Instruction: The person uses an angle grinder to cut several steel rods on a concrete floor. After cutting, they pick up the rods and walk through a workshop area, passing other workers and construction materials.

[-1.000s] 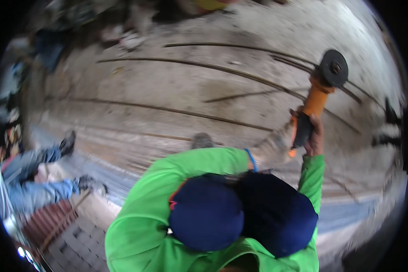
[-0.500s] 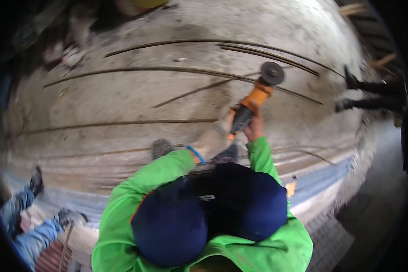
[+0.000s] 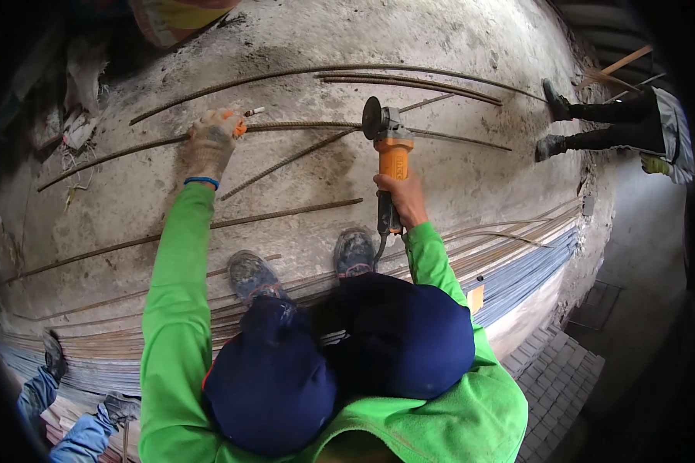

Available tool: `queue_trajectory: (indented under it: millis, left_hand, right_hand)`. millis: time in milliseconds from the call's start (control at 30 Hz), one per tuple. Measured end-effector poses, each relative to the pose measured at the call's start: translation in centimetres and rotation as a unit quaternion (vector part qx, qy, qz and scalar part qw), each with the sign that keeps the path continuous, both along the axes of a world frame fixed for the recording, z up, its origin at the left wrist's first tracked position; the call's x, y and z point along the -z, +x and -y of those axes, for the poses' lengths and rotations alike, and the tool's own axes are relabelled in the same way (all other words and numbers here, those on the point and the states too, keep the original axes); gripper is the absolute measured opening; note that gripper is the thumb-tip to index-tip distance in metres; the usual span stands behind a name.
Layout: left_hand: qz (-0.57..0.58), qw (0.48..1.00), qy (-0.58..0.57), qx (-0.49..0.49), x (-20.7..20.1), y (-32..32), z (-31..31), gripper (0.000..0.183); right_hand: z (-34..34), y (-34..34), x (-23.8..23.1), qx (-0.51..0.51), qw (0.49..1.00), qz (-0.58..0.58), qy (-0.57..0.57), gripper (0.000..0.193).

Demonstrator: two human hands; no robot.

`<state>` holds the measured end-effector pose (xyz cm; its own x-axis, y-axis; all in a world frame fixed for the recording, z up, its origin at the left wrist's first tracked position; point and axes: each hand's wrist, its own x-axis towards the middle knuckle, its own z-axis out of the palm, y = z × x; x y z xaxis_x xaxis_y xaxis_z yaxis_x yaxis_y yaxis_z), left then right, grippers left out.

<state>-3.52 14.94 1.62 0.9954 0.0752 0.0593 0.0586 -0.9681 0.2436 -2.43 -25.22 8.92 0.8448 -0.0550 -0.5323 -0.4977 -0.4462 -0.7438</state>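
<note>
In my right hand point(image 3: 404, 197) is an orange and black angle grinder point(image 3: 394, 160), gripped by its body, its cord running down by my right boot. The dark cutting disc point(image 3: 372, 118) points away from me and stands on edge over a long ribbed steel bar point(image 3: 301, 124). Whether it touches the bar cannot be seen. My left hand point(image 3: 211, 143), in a dirty work glove with orange fingertips, reaches out to the far left, its fingers curled over that same bar. Another steel bar point(image 3: 286, 163) runs slantwise towards the disc.
More steel bars point(image 3: 286, 73) lie beyond and nearer point(image 3: 185, 235) on the concrete floor. A bundle of bars point(image 3: 529, 258) runs behind my boots point(image 3: 355, 251). One person's legs point(image 3: 610, 127) are at right, another's point(image 3: 85, 440) at lower left. A colourful sack point(image 3: 177, 19) sits far left.
My left hand has left the grinder and reached out left onto the steel bar. The grinder has moved left and turned more upright, its disc now edge-on above the bar.
</note>
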Motion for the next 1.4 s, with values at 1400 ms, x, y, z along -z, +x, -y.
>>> queue_trajectory:
  millis: [1400]
  left_hand:
    - [-0.143,0.980,0.108,0.082,0.3,-0.2,1.6,0.015]
  right_hand:
    - [-0.3,-1.4,2.0,-0.012,0.999,-0.014,-0.041,0.042]
